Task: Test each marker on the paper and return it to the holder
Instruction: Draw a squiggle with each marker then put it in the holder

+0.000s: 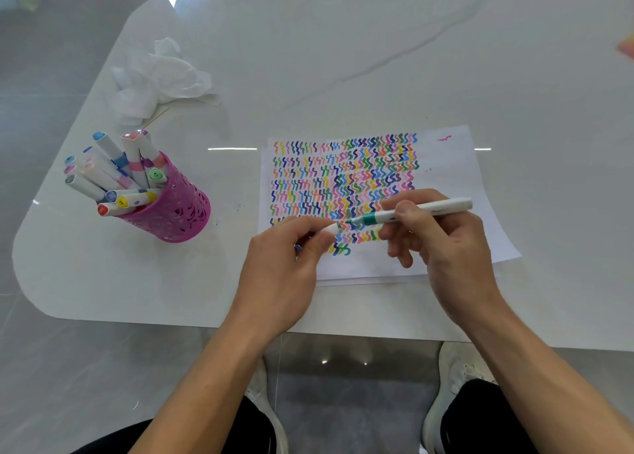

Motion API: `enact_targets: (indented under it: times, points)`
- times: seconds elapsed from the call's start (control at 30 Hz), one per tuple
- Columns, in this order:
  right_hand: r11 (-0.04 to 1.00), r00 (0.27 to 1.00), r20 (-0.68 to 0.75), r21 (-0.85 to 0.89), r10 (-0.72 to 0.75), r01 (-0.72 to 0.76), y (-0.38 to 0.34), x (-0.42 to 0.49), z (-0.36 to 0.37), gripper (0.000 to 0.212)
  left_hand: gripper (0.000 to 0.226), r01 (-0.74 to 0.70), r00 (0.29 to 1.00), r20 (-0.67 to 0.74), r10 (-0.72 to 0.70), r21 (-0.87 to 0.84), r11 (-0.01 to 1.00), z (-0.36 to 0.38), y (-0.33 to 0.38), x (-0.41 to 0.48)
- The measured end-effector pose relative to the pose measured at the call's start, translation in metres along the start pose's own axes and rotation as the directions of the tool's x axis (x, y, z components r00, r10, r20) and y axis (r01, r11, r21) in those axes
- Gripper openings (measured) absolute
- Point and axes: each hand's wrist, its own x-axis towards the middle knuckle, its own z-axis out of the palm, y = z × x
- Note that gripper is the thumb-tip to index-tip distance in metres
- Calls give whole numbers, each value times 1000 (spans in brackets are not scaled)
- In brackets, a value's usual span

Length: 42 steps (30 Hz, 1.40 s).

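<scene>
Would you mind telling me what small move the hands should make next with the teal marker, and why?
Probably slide the cap in the left hand onto the teal marker held by the right hand: its bare tip points straight at the cap, just apart, and a greenish squiggle already ends the bottom row on the paper.

Glossy marble-look table (pixel 377 58), perforated pink holder (pixel 178 210), matt paper (pixel 446 165), crumpled tissue (pixel 161 76)
</scene>
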Motion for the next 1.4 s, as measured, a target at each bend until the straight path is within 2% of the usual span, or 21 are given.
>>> enact_targets:
  times: [0.07, 0.13, 0.4, 0.57, 0.77, 1.0, 1.23, 1.4]
  points:
    - [1000, 1000, 12, 20, 1, -2, -1, -1, 0, 18, 17, 34, 999, 31, -31, -108, 994, 0, 1, 0]
    - [999, 1000, 15, 32, 3, -4, -2, -1, 0, 17, 17, 38, 998, 50, -31, -144, 989, 0, 1, 0]
    - [998, 998, 59, -66, 15, -11, 0, -4, 2, 19, 11, -13, 994, 107, 22, -84, 996, 3, 2, -3]
    - [997, 995, 93, -71, 32, -25, -1, -2, 1, 21, 10, -5, 992, 124, 20, -117, 993, 4, 0, -2]
    - [998, 991, 117, -8, 66, -65, 3, -5, 5, 17, 20, 25, 999, 40, -14, -284, 959, 7, 4, -8]
    - [989, 986, 115, 81, 118, -127, 3, -7, 10, 21, 19, 22, 999, -36, -34, -286, 958, 10, 5, -11]
    - [968, 967, 188, 146, 175, -204, 3, -7, 10, 24, 14, 1, 1000, -16, -5, -242, 970, 2, 10, -8]
    - [971, 969, 156, 109, 194, -212, 5, -4, 9, 29, 9, -67, 991, -130, 34, -263, 962, -7, 16, -7]
